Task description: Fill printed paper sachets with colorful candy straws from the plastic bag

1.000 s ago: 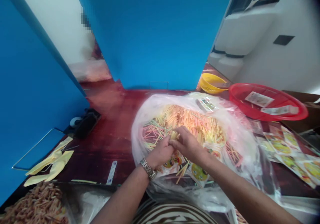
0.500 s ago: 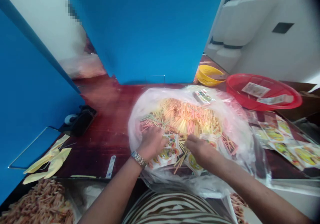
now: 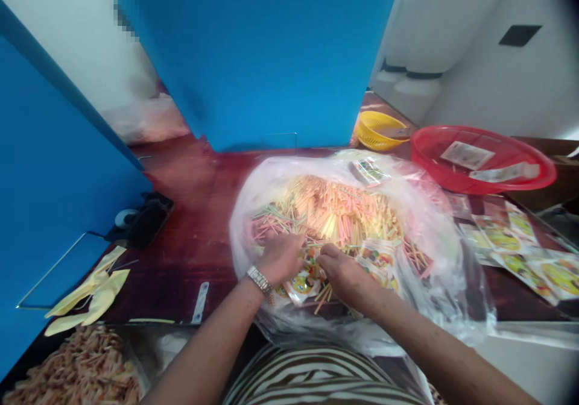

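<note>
A large clear plastic bag [image 3: 253, 188] lies open on the dark red table, full of thin pink, yellow and green sticks [image 3: 335, 206]. At its near side, my left hand [image 3: 283, 259], with a watch on the wrist, closes on the left edge of a printed packet [image 3: 301, 284]. My right hand [image 3: 339, 269] pinches at the same packet's upper right; the fingertips are partly hidden. Another printed packet [image 3: 377, 257] lies on the sticks just right of my right hand. Some loose sticks [image 3: 323, 299] lie below my hands.
A red basin [image 3: 479, 182] and a yellow basket [image 3: 380, 131] stand at the back right. Several printed packets [image 3: 506, 242] lie on the right. Left are a tape dispenser [image 3: 147, 221], yellow strips [image 3: 102, 296] and a white strip [image 3: 200, 302]. Blue panels [image 3: 271, 49] rise behind.
My right hand has moved left, close to my left hand, and is now at the packet near it. The packet right of my right hand shows more fully.
</note>
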Available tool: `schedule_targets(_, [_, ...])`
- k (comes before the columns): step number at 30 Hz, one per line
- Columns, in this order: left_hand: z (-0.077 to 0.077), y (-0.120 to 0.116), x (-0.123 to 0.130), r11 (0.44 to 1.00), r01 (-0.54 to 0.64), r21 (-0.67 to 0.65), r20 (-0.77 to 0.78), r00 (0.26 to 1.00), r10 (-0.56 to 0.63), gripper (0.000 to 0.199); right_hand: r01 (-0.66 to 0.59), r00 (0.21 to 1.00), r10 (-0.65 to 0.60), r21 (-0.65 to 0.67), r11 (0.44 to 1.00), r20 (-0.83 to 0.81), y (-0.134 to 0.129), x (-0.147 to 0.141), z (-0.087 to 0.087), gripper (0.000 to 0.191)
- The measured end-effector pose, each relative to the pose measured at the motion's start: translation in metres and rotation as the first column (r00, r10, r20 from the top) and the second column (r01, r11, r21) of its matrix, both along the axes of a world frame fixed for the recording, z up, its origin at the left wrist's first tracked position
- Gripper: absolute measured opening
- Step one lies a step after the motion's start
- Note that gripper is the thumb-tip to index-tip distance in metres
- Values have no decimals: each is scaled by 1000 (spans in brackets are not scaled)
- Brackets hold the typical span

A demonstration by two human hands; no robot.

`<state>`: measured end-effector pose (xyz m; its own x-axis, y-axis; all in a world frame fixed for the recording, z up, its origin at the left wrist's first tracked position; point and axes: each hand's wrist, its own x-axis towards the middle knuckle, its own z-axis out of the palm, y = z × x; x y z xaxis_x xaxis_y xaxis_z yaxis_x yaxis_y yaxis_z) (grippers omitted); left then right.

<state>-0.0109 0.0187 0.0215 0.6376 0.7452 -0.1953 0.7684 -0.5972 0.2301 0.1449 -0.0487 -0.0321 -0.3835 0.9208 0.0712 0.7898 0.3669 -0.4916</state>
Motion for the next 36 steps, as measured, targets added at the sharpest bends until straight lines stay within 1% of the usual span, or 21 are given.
schedule_targets(2, [3, -2, 2, 998, 37, 55, -21, 999, -36, 9, 16, 1000, -16, 4, 1000, 12, -2, 0, -3, 15])
schedule_targets(5, [5, -3, 6, 994, 74, 77, -58, 996, -69, 12, 12, 1000, -12, 20, 1000, -14, -2, 1, 0, 16])
schedule_targets(6, [4, -2, 7, 995, 72, 64, -66, 996, -68, 12, 21, 998, -18, 51, 998, -61, -2, 3, 3, 18])
schedule_targets(8, [2, 0, 4, 999, 36, 39, -52, 998, -34, 15, 83, 972, -48, 146, 986, -228, -1, 9, 10, 20])
schedule_targets(10, [-1, 3, -3, 1000, -28, -3, 45, 999, 28, 23, 193, 898, -80, 223, 956, -434, -1, 18, 19, 18])
schedule_targets(11, [-3, 3, -8, 997, -55, -52, 133, 989, 61, 27, 243, 850, -87, 241, 940, -519, -2, 22, 24, 16])
schedule_targets(13, [-7, 2, -19, 975, -65, -210, 336, 932, 135, 33, 299, 781, -80, 257, 919, -620, -2, 28, 35, 15])
schedule_targets(14, [-10, 0, -24, 954, -49, -297, 419, 891, 176, 35, 309, 766, -69, 273, 911, -639, -3, 30, 40, 15])
schedule_targets(16, [-14, -3, -31, 910, -15, -415, 508, 825, 245, 38, 314, 776, -45, 323, 893, -630, -2, 29, 48, 16])
schedule_targets(17, [-15, -5, -34, 903, -17, -428, 513, 818, 259, 39, 300, 793, -27, 351, 887, -608, -1, 27, 51, 17])
schedule_targets(18, [-16, -6, -35, 912, -37, -409, 493, 831, 256, 40, 267, 815, 1, 377, 887, -579, 0, 24, 51, 17])
schedule_targets(20, [-15, -7, -34, 951, -90, -297, 379, 903, 204, 38, 144, 870, 70, 388, 910, -488, 1, 13, 47, 19])
schedule_targets(21, [-14, -7, -31, 970, -103, -219, 292, 942, 166, 35, 64, 900, 103, 362, 930, -424, 2, 6, 42, 18])
schedule_targets(23, [-8, -7, -24, 995, -93, -41, 125, 987, 98, 23, -60, 952, 129, 246, 968, -277, 2, -8, 28, 14])
schedule_targets(25, [-3, -8, -15, 993, -41, 107, 22, 999, 39, 13, -95, 981, 113, 119, 988, -158, 1, -18, 14, 10])
schedule_targets(26, [-2, -9, -11, 989, -13, 146, -4, 1000, 14, 12, -92, 985, 104, 89, 992, -136, 2, -21, 9, 8])
schedule_targets(28, [-3, -10, -8, 992, 21, 126, -15, 1000, -19, 16, -82, 980, 101, 114, 990, -171, 2, -19, 5, 12])
schedule_targets(30, [-9, -10, -12, 999, -10, 47, 49, 999, 8, 20, -18, 952, 84, 221, 975, -294, 4, -11, 11, 17])
schedule_targets(33, [-18, -8, -26, 995, -54, -86, 283, 956, 76, 25, 154, 872, 46, 363, 919, -487, 5, 5, 32, 17])
schedule_targets(34, [-19, -7, -31, 991, -38, -127, 366, 927, 83, 27, 179, 860, 53, 398, 900, -508, 5, 9, 39, 17])
schedule_targets(36, [-18, -6, -38, 986, 18, -163, 491, 869, 65, 30, 163, 870, 95, 464, 871, -483, 6, 13, 53, 21])
